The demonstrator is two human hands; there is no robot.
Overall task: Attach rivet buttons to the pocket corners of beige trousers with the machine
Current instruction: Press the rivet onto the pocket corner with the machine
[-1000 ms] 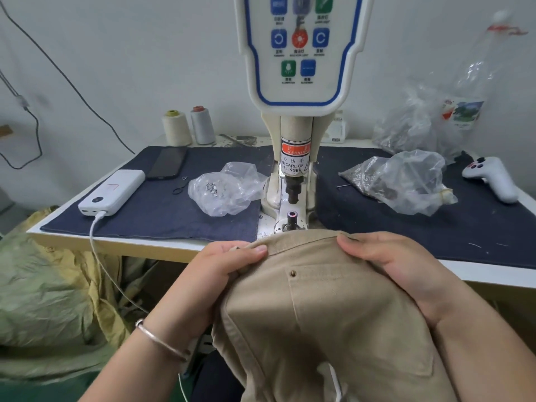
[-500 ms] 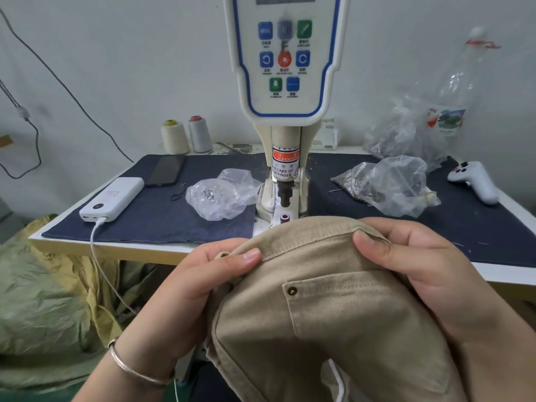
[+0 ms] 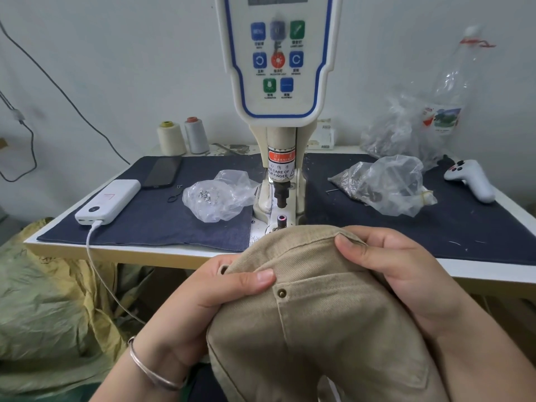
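I hold the beige trousers (image 3: 333, 329) bunched between both hands — my left hand (image 3: 203, 300) pinches the waistband beside a fitted rivet (image 3: 282, 292), my right hand (image 3: 406, 274) grips the far edge — just short of the machine (image 3: 280, 175).

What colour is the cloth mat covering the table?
Dark navy blue cloth mat, plain, clearest in the head view.

head-worn view, facing forward-down, close over hands (image 3: 391, 274)

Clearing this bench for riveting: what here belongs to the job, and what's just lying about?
Job: trousers, rivet, machine, both bags, left hand, right hand.
Lying about: power bank, phone, spools, bottle, controller.
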